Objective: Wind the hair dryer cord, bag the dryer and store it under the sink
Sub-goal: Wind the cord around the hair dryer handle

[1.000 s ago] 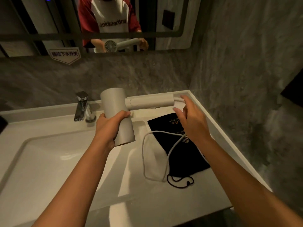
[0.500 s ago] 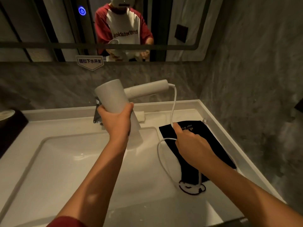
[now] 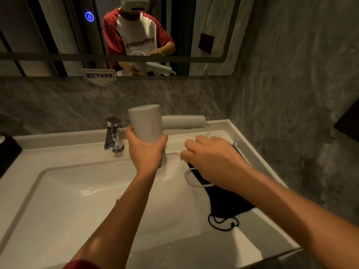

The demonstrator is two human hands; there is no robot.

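My left hand (image 3: 144, 150) grips the barrel of the white hair dryer (image 3: 145, 123), held above the sink's back edge with its handle (image 3: 183, 121) pointing right. The white cord (image 3: 189, 178) leaves the handle's end, runs down into my right hand (image 3: 211, 158), and loops below it over the counter. My right hand pinches the cord just right of the dryer. A black drawstring bag (image 3: 227, 202) lies flat on the counter under my right forearm, its drawstring loop (image 3: 223, 223) toward me.
A white sink basin (image 3: 77, 200) fills the counter's left and middle. A chrome faucet (image 3: 113, 136) stands behind it, just left of the dryer. A dark object (image 3: 7, 152) sits at the far left edge. Grey walls close the back and right; a mirror (image 3: 58, 35) hangs above.
My right hand slid along the cord and now holds it closer to the dryer's barrel. The dryer handle has dropped to level and the cord loop has shortened.
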